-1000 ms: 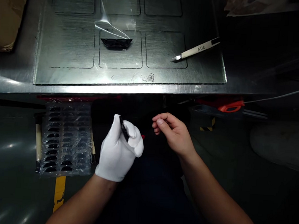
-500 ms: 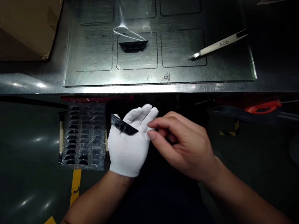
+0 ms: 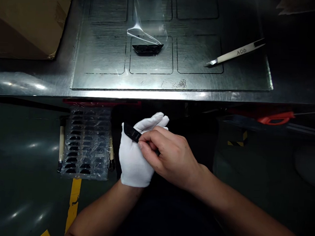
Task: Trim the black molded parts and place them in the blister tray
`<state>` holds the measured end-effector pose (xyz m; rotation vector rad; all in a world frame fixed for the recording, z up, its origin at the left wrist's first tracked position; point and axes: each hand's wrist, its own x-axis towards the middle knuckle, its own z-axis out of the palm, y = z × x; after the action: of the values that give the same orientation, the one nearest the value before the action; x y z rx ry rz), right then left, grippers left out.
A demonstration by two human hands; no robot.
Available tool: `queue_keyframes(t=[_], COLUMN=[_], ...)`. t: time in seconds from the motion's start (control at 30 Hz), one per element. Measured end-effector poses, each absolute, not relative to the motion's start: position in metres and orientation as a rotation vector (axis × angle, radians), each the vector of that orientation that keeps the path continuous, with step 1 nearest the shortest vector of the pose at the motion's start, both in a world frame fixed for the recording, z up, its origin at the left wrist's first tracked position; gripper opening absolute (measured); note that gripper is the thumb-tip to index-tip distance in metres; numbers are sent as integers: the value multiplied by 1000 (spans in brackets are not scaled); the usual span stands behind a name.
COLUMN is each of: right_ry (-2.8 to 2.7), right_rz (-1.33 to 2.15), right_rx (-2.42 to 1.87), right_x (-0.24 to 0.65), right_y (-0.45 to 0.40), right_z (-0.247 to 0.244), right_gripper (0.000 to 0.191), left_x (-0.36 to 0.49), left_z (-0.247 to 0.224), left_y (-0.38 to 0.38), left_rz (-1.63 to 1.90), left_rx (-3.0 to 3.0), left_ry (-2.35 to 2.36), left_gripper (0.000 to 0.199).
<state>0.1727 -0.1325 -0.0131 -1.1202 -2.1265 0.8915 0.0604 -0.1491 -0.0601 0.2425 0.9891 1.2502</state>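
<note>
White-gloved, the left hand [image 3: 136, 163] holds a black part [image 3: 131, 132] before the steel bench [image 3: 21, 83]; the bare right hand [image 3: 175, 156] has closed its fingertip grip on one end, putting both hands on it.

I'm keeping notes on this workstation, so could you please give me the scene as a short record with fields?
Left hand: white-gloved, black part across it
Right hand: bare, fingertips at that part's end
Glass sheet: on metal bench
On glass: second black piece, knife marked A06
Left of glass: cardboard box
Below bench edge: clear tray holding dark pieces
</note>
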Motion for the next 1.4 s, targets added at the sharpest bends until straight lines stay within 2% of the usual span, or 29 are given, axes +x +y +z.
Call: queue_keyframes(t=[0.2,0.4,0.5,0.57,0.63,0.7,0.73,0.8,0.93,1.03,1.23,1.4], right_ry=[-2114,-2054,-2028,-2079,-2161,-2208,-2211,-2184,-2119,-2056,-1891,-1852], right_rz=[919,939,879,692,462,308,267,249,353,454,588,648], right_rx=[-1130,-1155,-1154,-1180,-1216,-1248,-1260,-1263,-1256,-1303,-1407,-1411], right_x=[171,176,192,203,211,213,212,208,204,214,253,274], right_y=[-135,-128,-93,-54,-8,32,47,65,56,35,1,-22], right_z=[-15,-12,10,34,59,80,87,95,90,79,60,46], right_gripper=[13,8,10,10,7,7,7,7,7,10,10,13], left_x=[82,98,75,56,39,23,16,3,-11,-10,-3,-9], left_z=[-77,-56,-37,-26,-15,-4,2,14,33,42,49,45], left_y=[-162,-148,-138,-131,-120,-98,-82,-43,36,64,66,76], left_rz=[1330,1483,1455,1475,1475,1461,1434,1290,582,333,171,125], left_rx=[263,256,209,258,525,1029,1324,1894,2611,2771,2892,2877], left_ry=[1047,951,938,1014,1226,1440,1489,1475,1468,1393,1310,1356], left_gripper=[59,49,59,63,50,30,26,30,31,28,37,35])
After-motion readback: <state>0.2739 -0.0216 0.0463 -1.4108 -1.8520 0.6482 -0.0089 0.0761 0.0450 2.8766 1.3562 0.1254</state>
